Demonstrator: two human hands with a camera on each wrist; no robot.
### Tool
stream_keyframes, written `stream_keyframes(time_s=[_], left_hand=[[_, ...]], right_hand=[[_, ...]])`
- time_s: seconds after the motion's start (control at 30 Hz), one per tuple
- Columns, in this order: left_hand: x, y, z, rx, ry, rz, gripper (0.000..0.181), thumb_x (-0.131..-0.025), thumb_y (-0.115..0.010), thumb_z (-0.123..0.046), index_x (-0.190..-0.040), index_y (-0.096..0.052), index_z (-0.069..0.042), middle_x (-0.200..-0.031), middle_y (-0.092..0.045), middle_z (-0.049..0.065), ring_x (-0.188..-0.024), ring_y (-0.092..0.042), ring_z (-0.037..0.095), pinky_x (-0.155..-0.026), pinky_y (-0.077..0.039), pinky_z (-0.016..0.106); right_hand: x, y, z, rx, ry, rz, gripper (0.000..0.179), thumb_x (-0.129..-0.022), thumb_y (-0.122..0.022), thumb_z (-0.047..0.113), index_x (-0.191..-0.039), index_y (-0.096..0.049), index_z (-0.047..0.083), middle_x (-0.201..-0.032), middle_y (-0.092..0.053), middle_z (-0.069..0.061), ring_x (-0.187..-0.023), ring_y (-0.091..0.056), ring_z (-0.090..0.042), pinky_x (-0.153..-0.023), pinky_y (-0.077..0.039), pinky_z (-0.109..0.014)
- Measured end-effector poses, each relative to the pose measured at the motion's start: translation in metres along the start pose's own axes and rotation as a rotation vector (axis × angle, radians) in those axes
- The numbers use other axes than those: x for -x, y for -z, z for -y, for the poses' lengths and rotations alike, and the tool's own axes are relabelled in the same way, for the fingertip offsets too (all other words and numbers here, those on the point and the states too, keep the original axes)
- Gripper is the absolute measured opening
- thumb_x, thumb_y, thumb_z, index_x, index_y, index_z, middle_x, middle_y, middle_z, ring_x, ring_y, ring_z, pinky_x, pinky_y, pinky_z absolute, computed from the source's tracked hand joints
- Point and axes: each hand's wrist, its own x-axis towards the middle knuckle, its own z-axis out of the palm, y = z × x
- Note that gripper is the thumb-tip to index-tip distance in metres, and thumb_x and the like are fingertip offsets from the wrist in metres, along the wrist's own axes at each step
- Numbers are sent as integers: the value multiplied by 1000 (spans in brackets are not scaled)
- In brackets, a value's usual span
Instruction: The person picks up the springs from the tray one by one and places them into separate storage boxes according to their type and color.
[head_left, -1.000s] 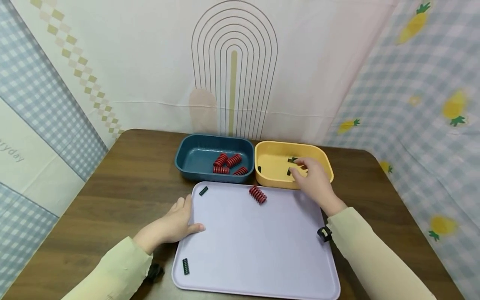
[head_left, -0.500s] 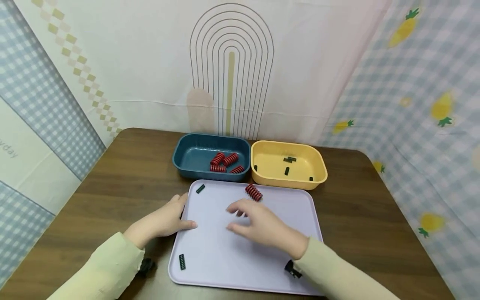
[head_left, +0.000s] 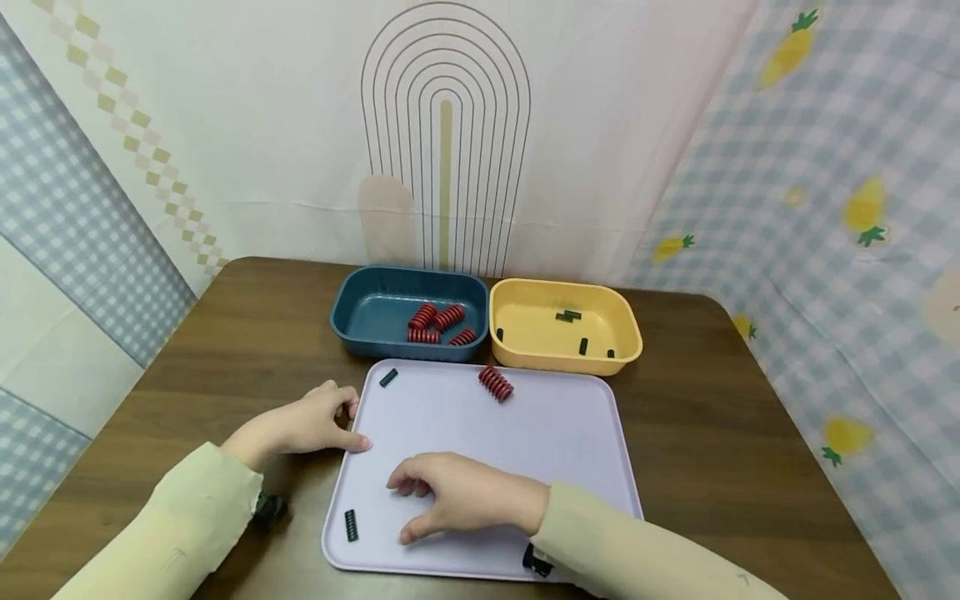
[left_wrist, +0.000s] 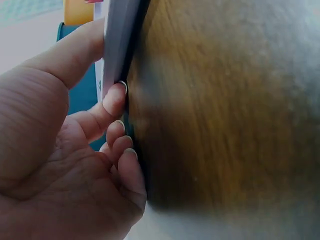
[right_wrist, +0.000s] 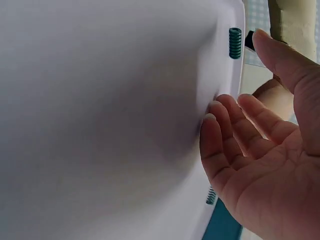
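A pale lilac tray (head_left: 480, 467) lies on the table, and my left hand (head_left: 311, 421) grips its left edge. In the left wrist view the thumb (left_wrist: 75, 52) lies over the rim and the index finger bends against the outer side. My right hand (head_left: 468, 496) is above the tray's front left part, fingers loosely bent, thumb apart, holding nothing. Left of it, near the front left corner, lies a small dark green spring (head_left: 351, 526). Another green spring (head_left: 388, 377) rests at the back left corner, and a larger red spring (head_left: 496, 383) near the back edge.
Behind the tray stand a dark blue bin (head_left: 356, 333) with several red springs (head_left: 448, 317) and a yellow bin (head_left: 566, 362) with several small green springs (head_left: 583, 346). They stand side by side. A patterned cloth (head_left: 300, 125) hangs behind the brown wooden table (head_left: 697, 417).
My right hand has moved from the yellow bin leftward and toward me, over the tray's front left. One more green spring shows in the yellow bin. The left hand's fingers have curled at the tray edge.
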Motion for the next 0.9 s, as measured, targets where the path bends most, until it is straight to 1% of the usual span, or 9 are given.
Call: stream_keyframes(time_s=[0.1,0.17,0.3,0.47,0.67,0.7,0.77,0.83,0.9], left_hand=[[-1,-3,2,4,4,13,44,-74,-82,-43,-86,-51,-14,-84,-41,8,-79,-40,22,-65,-32,35],[-1,-4,2,0,18,11,44,-74,-82,-43,-85,-51,-14,-84,-41,8,-80,-40,22,-65,-32,35],[-2,-3,-1,-16,37,2,44,-74,-82,-42,-85,-51,-14,-84,-41,8,-80,-40,23,-65,-31,35],[-2,0,-2,-36,51,3,43,-73,-83,-42,-84,-51,-14,-84,-41,7,-80,-41,23,-65,-32,34],[-1,1,-1,-37,26,7,42,-74,-82,-42,-83,-52,-14,-84,-42,8,-79,-41,22,-65,-32,34],[-1,1,-1,-35,14,8,42,-74,-82,-41,-84,-52,-14,-85,-42,8,-79,-41,22,-65,-32,34],[-2,0,0,-29,13,13,41,-74,-82,-42,-84,-52,-14,-85,-43,8,-80,-41,22,-65,-33,34],[-3,-1,1,-25,17,14,41,-74,-82,-42,-84,-53,-15,-86,-43,8,-80,-41,22,-66,-33,35],[-4,-1,2,-26,16,14,42,-75,-82,-43,-85,-52,-15,-86,-43,8,-81,-41,22,-66,-33,35]], right_hand=[[-5,-5,0,-13,22,18,47,-79,-81,32,-118,-63,14,-103,-58,15,-93,-52,3,-83,-43,-16],[-9,-7,1,-10,40,26,44,-79,-81,32,-115,-63,14,-101,-57,15,-92,-52,4,-83,-42,-15],[-14,-11,4,39,70,29,41,-77,-83,32,-109,-63,16,-97,-56,16,-90,-50,4,-82,-40,-14],[-18,-13,8,97,81,23,41,-76,-83,35,-107,-63,18,-94,-55,17,-89,-49,3,-80,-39,-14],[-25,-16,13,123,64,22,46,-76,-83,36,-112,-61,18,-91,-53,17,-88,-48,2,-80,-39,-15],[-27,-17,13,129,68,21,47,-77,-83,37,-114,-60,18,-91,-53,17,-88,-48,2,-81,-39,-16],[-32,-19,14,144,81,21,48,-78,-81,37,-116,-60,18,-92,-53,17,-88,-48,3,-83,-38,-16],[-37,-21,15,178,104,19,44,-80,-80,37,-115,-60,19,-92,-52,17,-88,-48,3,-84,-38,-16],[-41,-23,16,227,120,16,37,-81,-78,37,-110,-62,21,-91,-52,17,-86,-47,4,-83,-37,-15]])
